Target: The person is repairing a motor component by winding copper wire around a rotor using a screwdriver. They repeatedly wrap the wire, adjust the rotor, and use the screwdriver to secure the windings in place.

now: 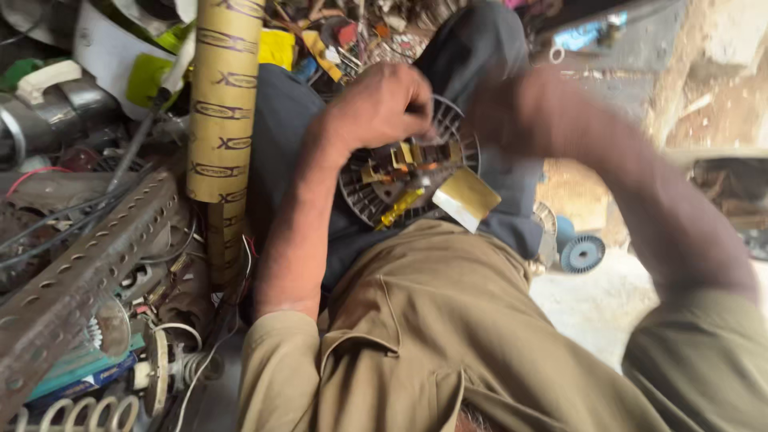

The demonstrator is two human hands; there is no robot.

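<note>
We see the left hand (384, 104) clamped with curled fingers on the upper rim of a round black slotted plastic fan motor housing (364, 192), which rests in the lap at the centre of view. The right hand (512, 112), at 2 o'clock from the housing, is blurred, so we cannot tell its fingers' state. A tall tan cardboard tube (224, 96) stands at 9 o'clock; a small blue ribbed wheel (582, 254) lies at 4 o'clock.
</note>
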